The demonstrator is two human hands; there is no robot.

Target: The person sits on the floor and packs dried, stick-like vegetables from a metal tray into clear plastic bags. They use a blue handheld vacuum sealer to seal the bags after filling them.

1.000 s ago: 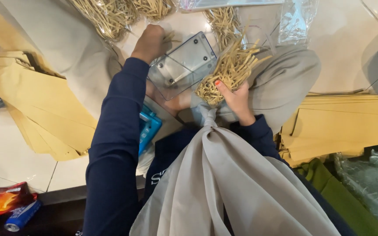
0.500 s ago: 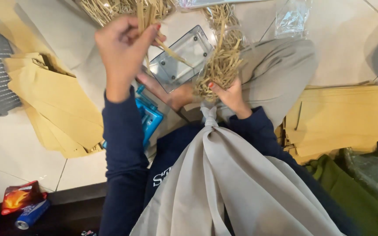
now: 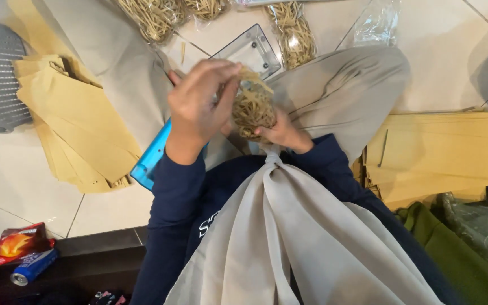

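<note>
My left hand [image 3: 201,104] is raised over my lap, its fingers pinched on a few tan rubber bands at the top of a bundle of rubber bands [image 3: 251,107]. My right hand [image 3: 280,131] cups that bundle from below, against my beige trouser leg [image 3: 340,96]. Just behind the hands lies a grey metal tray [image 3: 248,53] on the tiled floor. A blue box [image 3: 152,153] pokes out under my left forearm.
Bags of rubber bands [image 3: 156,17] lie at the top, with one more bag [image 3: 295,34] beside the tray. Stacks of brown paper envelopes sit at left [image 3: 80,124] and right [image 3: 447,155]. A red snack packet [image 3: 21,244] and a can [image 3: 32,266] are at lower left.
My left hand came back from the pile at the top and down to the bundle in my right hand, carrying a few bands. The view shifted slightly.
</note>
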